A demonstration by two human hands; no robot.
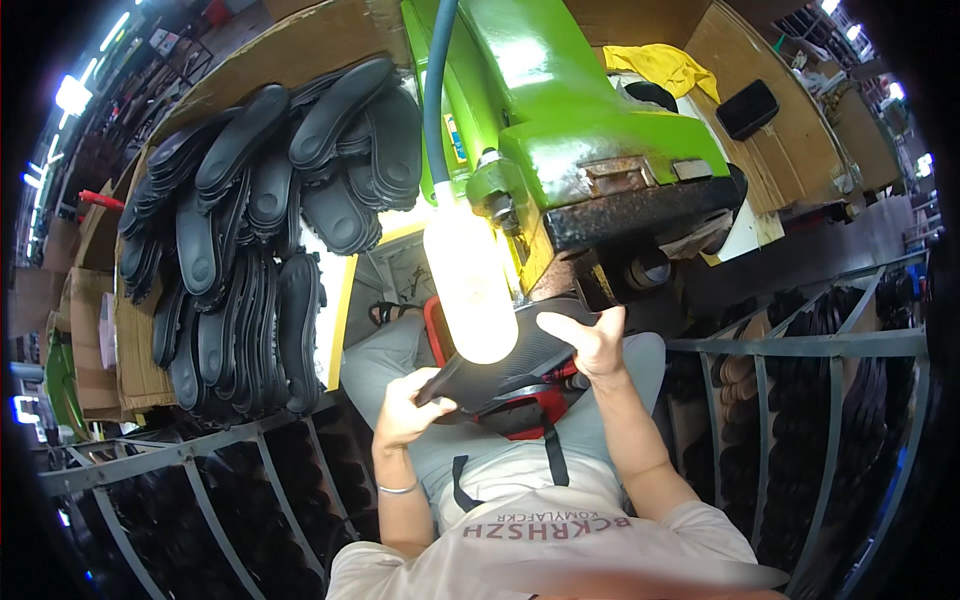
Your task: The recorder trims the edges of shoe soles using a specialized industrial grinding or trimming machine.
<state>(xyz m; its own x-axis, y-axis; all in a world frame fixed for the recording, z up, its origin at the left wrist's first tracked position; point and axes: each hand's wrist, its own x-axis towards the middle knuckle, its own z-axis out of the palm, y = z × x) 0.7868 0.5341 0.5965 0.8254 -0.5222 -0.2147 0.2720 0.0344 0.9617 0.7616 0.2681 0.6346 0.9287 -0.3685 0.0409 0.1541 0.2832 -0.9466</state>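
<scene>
Both hands hold a black shoe sole point(533, 350) with a finely ribbed face, tilted above my lap. My left hand point(408, 408) is closed on its near left end, thumb on top. At its right end my right hand point(592, 342) grips the edge, with the thumb laid over it. A glowing tube lamp point(468, 285) hides part of the sole's far side. Right behind the sole stands a green machine point(590, 130) with a worn, dark metal head. The sole's right end is close under that head; whether they touch I cannot tell.
Stacks of black soles point(270, 195) fill the table and cardboard box at the left. A yellow cloth point(665, 70) and a black phone-like object point(748, 110) lie at the back right. Metal racks point(835, 345) with many soles stand at both sides.
</scene>
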